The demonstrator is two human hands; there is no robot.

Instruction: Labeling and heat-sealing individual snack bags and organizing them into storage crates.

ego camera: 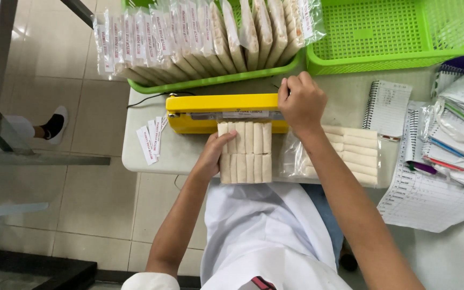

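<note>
A yellow heat sealer (216, 111) lies across the white table (135, 153). My right hand (300, 102) presses down on the right end of its yellow arm. A clear bag of pale wafer sticks (245, 153) has its top end under the sealer's arm. My left hand (213, 156) holds that bag by its left side. Another filled bag of wafer sticks (345, 156) lies to the right, partly under my right forearm.
A green tray (210, 80) with several sealed bags stands behind the sealer; a second green basket (371, 32) is at the back right. Paper labels (151, 139) lie at the left. Notebooks, papers and pens (447, 139) cover the right. Another person's foot (55, 124) shows at the left.
</note>
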